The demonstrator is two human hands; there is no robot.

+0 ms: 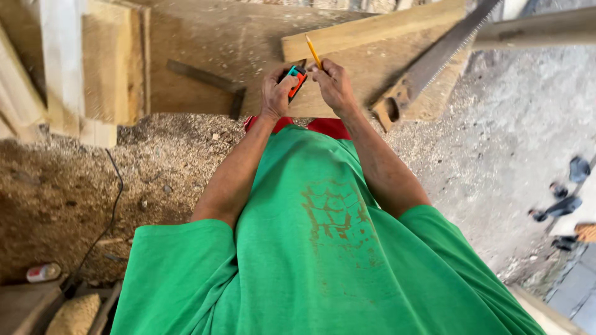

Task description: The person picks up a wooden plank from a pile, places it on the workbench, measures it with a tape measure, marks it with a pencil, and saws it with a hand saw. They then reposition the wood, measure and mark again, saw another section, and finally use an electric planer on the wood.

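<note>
Yellow pencil [313, 51] pinched in the right hand [332, 84], tip slanting up and away; fingers closed round its lower end. Just left of that grip, touching or nearly so, a small teal-and-orange tool [296, 80], probably a sharpener or a small knife, though too small to tell, wrapped in the left hand [276, 92] with thumb curled over the top. Both grips fully closed, each on its own thing, knuckles close together above the wooden surface [211, 49]. Judged from this: sharpening or trimming the pencil, with the lower end of it meeting the tool between the hands. Next move likely to call for a steady left hold and a small, controlled turn or stroke from the right, fingers kept clear of any blade. Beyond the grips, a pale plank [372, 30] lying across the surface; right of them, a handsaw [428, 65] resting at a slant, handle nearest. Left of the grips, a dark strip of wood [205, 77] and stacked boards [93, 68]. Below, sawdust [81, 180] heaped on the floor, a thin black cable [110, 217] trailing through it. As for containers: only a small can [43, 272] lying on its side far down and left, contents not visible.
</note>
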